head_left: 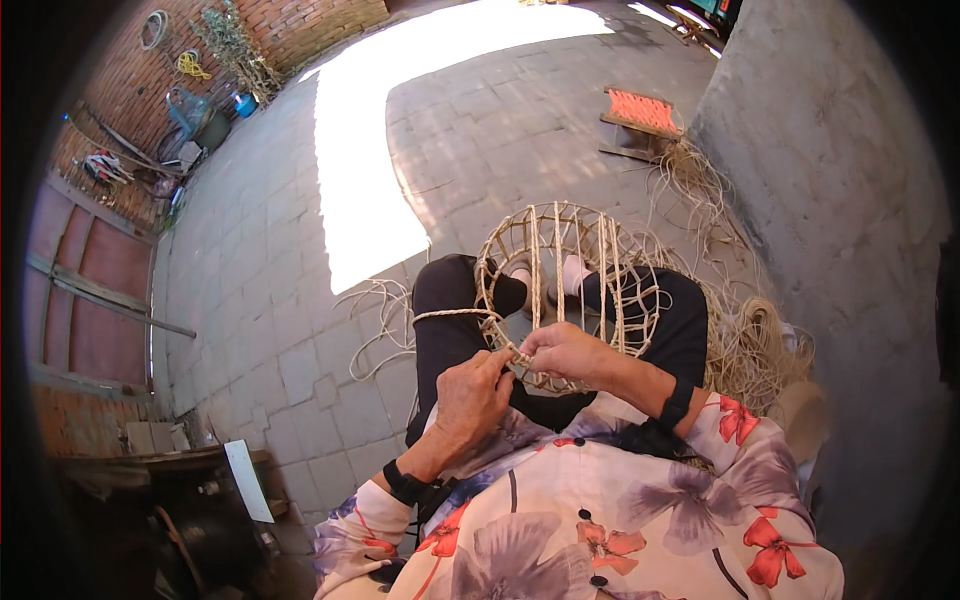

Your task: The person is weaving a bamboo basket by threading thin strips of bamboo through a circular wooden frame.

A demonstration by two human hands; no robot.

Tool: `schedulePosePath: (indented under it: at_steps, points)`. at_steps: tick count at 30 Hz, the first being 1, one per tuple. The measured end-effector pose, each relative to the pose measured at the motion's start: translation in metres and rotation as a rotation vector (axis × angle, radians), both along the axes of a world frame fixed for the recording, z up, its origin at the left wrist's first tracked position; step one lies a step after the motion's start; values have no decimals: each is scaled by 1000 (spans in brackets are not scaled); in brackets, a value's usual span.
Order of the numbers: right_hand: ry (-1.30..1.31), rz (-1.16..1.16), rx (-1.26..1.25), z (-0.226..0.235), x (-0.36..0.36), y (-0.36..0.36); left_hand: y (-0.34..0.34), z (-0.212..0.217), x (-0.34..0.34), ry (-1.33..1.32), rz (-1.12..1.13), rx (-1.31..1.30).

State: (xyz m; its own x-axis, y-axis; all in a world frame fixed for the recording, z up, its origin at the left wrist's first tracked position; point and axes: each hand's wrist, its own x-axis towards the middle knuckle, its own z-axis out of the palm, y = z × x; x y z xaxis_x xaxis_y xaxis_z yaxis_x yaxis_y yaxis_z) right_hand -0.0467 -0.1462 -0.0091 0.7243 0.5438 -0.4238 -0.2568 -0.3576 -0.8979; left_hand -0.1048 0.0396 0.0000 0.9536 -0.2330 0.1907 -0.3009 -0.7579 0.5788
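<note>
A round, open basket frame [537, 270] of thin rods, partly wound with cream cord, rests between my knees. Several taut strands of cord cross its opening from far rim to near rim. At the near left of the rim, my left hand [475, 395] is closed, its fingertips pinching the cord there. Right beside it, my right hand [565, 352] also pinches cord against the rim, and the two sets of fingertips almost touch. A twisted length of cord [455, 313] runs from the rim across my left thigh. The fingers hide the exact spot being worked.
Loose cord [755, 345] lies heaped on the right, trailing toward a wooden stool with a red woven seat [642, 110]. More cord [385, 320] lies by my left leg. A grey wall [830, 180] rises at right. A dark table [150, 470] stands lower left.
</note>
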Motion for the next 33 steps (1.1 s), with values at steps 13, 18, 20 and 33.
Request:
schedulePosePath:
  at_steps: [13,18,20,33]
  points:
    - [-873,257,-269,10,-24,19,89,17,19,-354,344,24]
    - [-895,299,-263,11,-27,22,333,-44,-7,88,1105,-422]
    - [-917,337,-201,17,-29,32,461,-48,-91,3,1412,-681]
    - [-258,-296,129,-5,41,-8,219,54,1,558,418,274]
